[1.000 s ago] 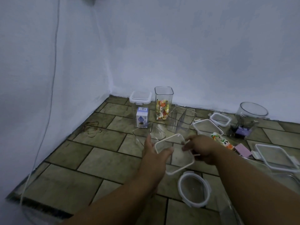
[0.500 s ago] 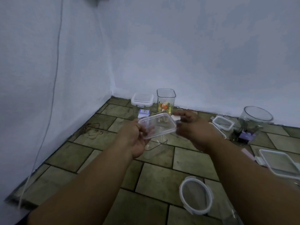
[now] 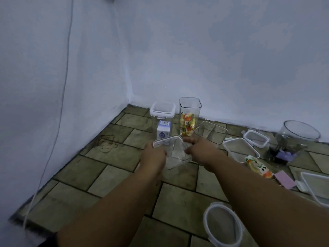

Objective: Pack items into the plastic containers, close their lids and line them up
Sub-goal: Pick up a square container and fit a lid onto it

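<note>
A clear square lid (image 3: 169,142) lies on top of a clear square container (image 3: 175,157) on the tiled floor. My left hand (image 3: 154,155) grips the lid's left edge and my right hand (image 3: 201,150) grips its right edge. Behind them stand a lidded container (image 3: 162,109) holding a blue-white carton (image 3: 163,131), a tall open container (image 3: 190,111) with yellow-orange snack packets, and an empty clear container (image 3: 211,131).
Loose lids lie to the right: two rectangular lids (image 3: 240,148) (image 3: 256,138), a round lid (image 3: 222,225) near me and a large one (image 3: 316,188) at the right edge. A round tub (image 3: 299,134), a snack packet (image 3: 258,166) and a pink card (image 3: 284,180) lie there too. Walls close the corner.
Both hands lifted the square lid off the floor, carried it up, then brought it down onto the clear square container in front of me.
</note>
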